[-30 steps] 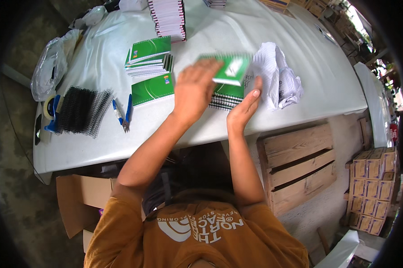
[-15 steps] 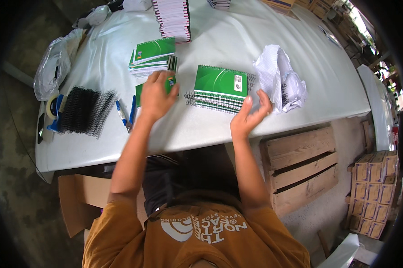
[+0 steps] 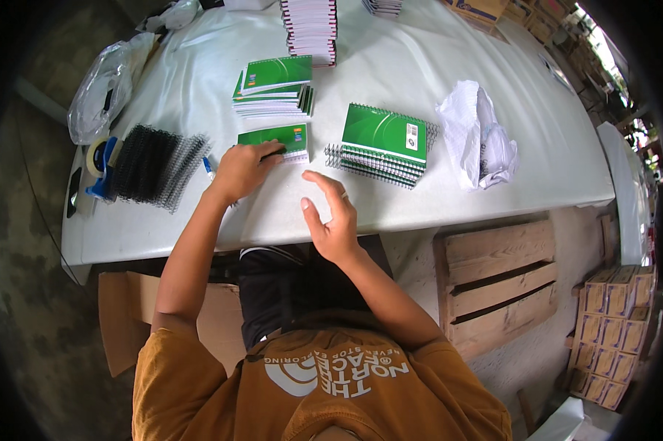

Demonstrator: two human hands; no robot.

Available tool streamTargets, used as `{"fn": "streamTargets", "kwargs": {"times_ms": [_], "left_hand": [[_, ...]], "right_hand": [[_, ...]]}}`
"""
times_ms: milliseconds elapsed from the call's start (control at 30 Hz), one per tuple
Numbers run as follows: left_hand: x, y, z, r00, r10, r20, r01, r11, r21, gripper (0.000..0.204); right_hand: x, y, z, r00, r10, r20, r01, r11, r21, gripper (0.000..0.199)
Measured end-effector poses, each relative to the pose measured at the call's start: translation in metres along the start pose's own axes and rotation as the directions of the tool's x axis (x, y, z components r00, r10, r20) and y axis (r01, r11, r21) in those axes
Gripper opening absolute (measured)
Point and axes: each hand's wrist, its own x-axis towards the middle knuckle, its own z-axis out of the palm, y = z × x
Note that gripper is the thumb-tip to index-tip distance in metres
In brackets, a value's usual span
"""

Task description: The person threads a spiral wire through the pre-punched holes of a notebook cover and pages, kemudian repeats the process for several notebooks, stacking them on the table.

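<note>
My left hand (image 3: 247,170) lies at the near left side of a green notebook (image 3: 276,133), its fingers bent together over the cover's near edge. The thumb is hidden. Two blue-handled pliers are mostly covered by this hand; one blue handle (image 3: 208,166) shows. My right hand (image 3: 333,220) is held above the table's front edge, thumb and fingers apart, with nothing in it. To its upper right sits a stack of green wire-bound notebooks (image 3: 384,132), black coils sticking out at both sides. Behind the single notebook stands a pile of green-covered notebooks (image 3: 276,76).
Black wire coils (image 3: 155,162) lie at the left beside a blue tape dispenser (image 3: 105,170). A white plastic bag (image 3: 475,136) sits at the right. A tall stack of notebooks (image 3: 309,33) stands farther back. Below are a wooden pallet (image 3: 500,279) and an open carton (image 3: 136,294).
My right hand has left the wire-bound stack and moved left toward my body. My left hand has drawn back from above the green notebook to its near edge. The whole view has shifted slightly.
</note>
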Motion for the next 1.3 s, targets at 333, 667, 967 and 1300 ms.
{"fn": "streamTargets", "kwargs": {"times_ms": [333,667,967,1300], "left_hand": [[0.003,0.0,0.016,0.985,0.018,-0.174,0.014,0.983,0.181,0.021],[0.008,-0.018,0.031,0.88,0.016,-0.475,-0.068,0.993,-0.092,0.025],[0.0,-0.009,0.023,0.894,0.164,-0.416,-0.187,0.982,-0.016,0.048],[-0.002,-0.015,0.027,0.888,0.037,-0.458,-0.179,0.946,-0.271,0.047]], "right_hand": [[0.01,0.025,0.019,0.953,0.281,0.116,-0.218,0.898,-0.383,0.067],[0.04,0.014,0.041,0.889,0.435,0.146,-0.36,0.859,-0.365,0.074],[0.055,0.014,0.043,0.907,0.376,0.193,-0.372,0.927,-0.057,0.067],[0.063,-0.001,0.057,0.825,0.544,0.15,-0.541,0.838,-0.065,0.073]]}}
